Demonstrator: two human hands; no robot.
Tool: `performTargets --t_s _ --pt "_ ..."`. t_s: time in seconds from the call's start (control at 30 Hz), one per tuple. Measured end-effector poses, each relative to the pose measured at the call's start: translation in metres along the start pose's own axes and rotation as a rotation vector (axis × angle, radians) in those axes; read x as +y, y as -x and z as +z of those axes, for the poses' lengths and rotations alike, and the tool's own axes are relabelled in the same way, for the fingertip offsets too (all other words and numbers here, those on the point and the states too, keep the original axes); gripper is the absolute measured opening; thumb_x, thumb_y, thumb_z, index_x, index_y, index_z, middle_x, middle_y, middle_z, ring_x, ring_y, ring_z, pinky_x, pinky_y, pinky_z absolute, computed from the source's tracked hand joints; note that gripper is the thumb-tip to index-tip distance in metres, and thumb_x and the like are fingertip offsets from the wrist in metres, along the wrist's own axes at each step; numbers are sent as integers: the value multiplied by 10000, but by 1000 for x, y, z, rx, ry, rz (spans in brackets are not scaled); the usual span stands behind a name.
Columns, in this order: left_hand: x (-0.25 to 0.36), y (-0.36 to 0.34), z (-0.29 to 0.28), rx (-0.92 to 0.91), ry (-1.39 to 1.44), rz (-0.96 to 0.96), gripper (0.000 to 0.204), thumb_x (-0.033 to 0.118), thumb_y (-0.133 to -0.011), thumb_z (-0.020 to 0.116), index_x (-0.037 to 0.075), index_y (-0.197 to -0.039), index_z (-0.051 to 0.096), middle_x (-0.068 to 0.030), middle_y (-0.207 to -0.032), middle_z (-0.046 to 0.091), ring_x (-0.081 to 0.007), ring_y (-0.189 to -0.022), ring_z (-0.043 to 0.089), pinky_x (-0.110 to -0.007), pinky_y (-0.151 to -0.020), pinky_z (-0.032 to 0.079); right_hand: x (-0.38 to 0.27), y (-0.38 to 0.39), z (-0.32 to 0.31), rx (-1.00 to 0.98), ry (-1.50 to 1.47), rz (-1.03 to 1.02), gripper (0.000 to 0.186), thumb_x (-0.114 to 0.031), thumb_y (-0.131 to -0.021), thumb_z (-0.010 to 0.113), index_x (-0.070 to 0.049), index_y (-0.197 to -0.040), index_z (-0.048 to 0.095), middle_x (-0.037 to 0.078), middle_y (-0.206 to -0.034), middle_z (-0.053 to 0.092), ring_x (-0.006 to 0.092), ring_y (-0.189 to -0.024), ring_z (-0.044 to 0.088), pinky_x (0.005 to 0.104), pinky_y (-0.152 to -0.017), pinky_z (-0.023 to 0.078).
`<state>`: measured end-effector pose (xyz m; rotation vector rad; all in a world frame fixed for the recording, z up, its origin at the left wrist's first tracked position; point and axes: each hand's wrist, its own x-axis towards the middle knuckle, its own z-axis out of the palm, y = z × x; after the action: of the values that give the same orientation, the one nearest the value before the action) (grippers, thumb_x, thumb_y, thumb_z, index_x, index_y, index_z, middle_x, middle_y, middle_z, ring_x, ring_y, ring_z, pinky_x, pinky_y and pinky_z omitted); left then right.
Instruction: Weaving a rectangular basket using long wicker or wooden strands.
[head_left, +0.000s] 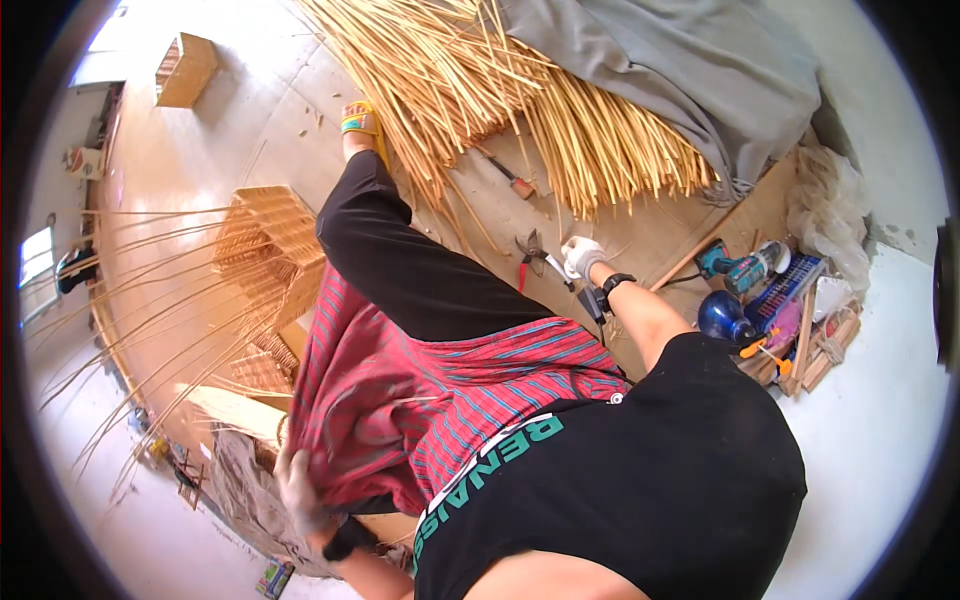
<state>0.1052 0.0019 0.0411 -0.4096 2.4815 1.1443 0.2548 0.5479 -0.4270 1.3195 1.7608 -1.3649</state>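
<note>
My right hand (pixel 583 257), in a white glove, is closed near the floor beside the cane bundle. What its fingers hold, if anything, is too small to make out. Just left of it lie pruning shears (pixel 531 262) with red handles, and a dark-handled tool (pixel 591 303) lies below it. My left hand (pixel 303 492), also gloved and slightly blurred, has its fingers stretched out beside the red striped cloth (pixel 400 410) over my lap. Beyond that cloth sits a partly woven wicker piece (pixel 262 250) with long loose canes fanning left.
A large bundle of peeled canes (pixel 615 145) lies ahead, partly under a grey cloth (pixel 690 70). A wooden-handled tool (pixel 520 187) lies near it. At right are a cordless drill (pixel 742 268), a blue bottle (pixel 724 317) and wood pieces (pixel 830 345). A woven box (pixel 186 72) stands far left.
</note>
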Motion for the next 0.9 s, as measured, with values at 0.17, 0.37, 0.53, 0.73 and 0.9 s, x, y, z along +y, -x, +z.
performTargets --t_s 0.17,0.37,0.53,0.73,0.9 --pt "1 135 -125 405 405 110 550 304 -957 547 46 -1441 507 -195 -1462 495 -340 -1332 504 -584 -1064 443 -33 26 23 181 607 -305 283 -291 -886 628 -116 -1077 741 204 -1074 736 348 -1045 706 472 -891 561" --pt "-69 127 -66 543 -52 -78 518 274 -975 569 25 -1427 522 -190 -1410 545 -313 -1276 543 -515 -1051 455 -22 40 12 -37 330 -287 289 -286 -891 616 -144 -1117 725 172 -1125 724 356 -1086 676 461 -942 536" --pt "-79 107 -35 528 -282 -144 492 249 -990 588 7 -1416 534 -186 -1367 586 -290 -1229 576 -458 -1040 464 23 90 -75 621 235 -516 391 -240 -894 615 -134 -1270 630 175 -1276 643 368 -1191 596 473 -1021 479" --pt "-79 92 -66 614 -490 -37 460 218 -1008 610 -14 -1402 549 -181 -1315 635 -263 -1172 615 -390 -1028 476 113 160 -239 1505 634 -111 734 -503 -771 790 -105 -1356 596 204 -1267 635 412 -1108 627 524 -918 527" --pt "-18 -20 -60 506 -321 344 310 74 -1021 567 -47 -1305 598 -157 -1233 676 -220 -1124 638 -339 -1005 492 178 140 -296 1169 -410 -2 531 -283 -793 810 -25 -1223 638 129 -1071 711 273 -833 694 391 -709 573"
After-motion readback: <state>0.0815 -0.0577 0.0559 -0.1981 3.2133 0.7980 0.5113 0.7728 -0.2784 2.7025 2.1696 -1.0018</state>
